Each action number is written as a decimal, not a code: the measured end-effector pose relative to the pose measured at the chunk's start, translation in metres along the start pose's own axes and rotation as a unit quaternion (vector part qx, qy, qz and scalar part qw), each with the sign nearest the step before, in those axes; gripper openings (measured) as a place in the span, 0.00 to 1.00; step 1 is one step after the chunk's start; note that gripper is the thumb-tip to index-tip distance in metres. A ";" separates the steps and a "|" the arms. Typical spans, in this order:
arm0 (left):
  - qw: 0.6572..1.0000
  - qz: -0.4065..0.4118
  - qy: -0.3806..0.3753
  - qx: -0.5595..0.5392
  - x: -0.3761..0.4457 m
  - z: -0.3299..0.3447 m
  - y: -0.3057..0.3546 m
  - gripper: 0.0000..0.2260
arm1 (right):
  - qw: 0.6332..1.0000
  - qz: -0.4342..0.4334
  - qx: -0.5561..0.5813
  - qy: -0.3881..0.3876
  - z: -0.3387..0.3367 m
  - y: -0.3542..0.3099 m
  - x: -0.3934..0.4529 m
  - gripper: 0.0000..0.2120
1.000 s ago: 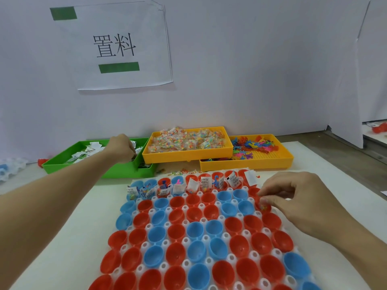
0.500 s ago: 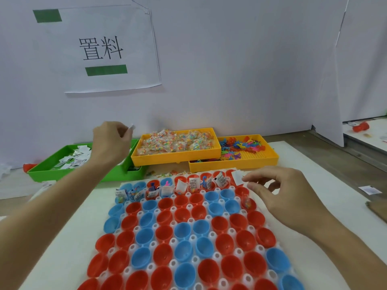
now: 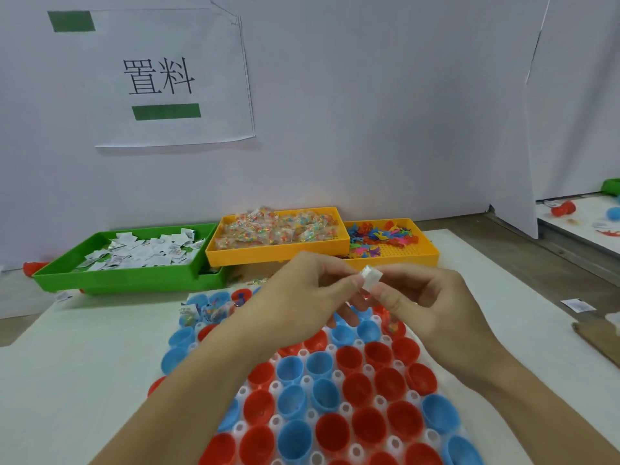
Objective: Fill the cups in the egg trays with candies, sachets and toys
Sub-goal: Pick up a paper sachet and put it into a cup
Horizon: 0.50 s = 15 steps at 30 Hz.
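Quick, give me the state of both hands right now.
Left hand: pinches the white sachet at its left edge.
Right hand: pinches the same sachet from the right.

Left hand [image 3: 302, 297] and right hand [image 3: 432, 303]: bare, no gloves, rings or watch visible. Both forearms bare to the frame edge; no sleeve in view. Fingernails short, unpainted.
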State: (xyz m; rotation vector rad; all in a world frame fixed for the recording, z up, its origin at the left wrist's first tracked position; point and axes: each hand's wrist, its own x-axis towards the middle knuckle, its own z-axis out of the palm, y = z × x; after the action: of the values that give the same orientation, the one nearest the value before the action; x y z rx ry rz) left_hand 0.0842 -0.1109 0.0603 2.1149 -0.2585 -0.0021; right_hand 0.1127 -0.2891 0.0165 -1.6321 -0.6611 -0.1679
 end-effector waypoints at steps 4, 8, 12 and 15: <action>0.999 -0.027 -0.030 -0.017 0.001 0.002 -0.004 0.12 | 0.999 0.007 -0.005 0.040 0.003 0.001 0.000 0.06; 0.999 -0.035 0.008 -0.013 0.003 0.004 -0.006 0.12 | 0.998 0.025 -0.013 0.059 0.003 0.000 0.000 0.05; 0.998 0.001 0.058 -0.024 0.001 0.003 -0.005 0.07 | 0.998 0.042 -0.017 0.049 0.002 -0.001 0.000 0.07; 0.998 0.020 0.065 -0.014 0.000 0.002 -0.007 0.03 | 0.998 0.048 -0.007 0.038 0.002 -0.003 -0.001 0.06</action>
State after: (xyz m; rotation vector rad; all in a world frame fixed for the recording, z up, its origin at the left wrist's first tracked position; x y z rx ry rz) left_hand 0.0854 -0.1094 0.0535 2.0721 -0.2218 0.1548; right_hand 0.1100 -0.2877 0.0179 -1.6589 -0.5237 -0.1637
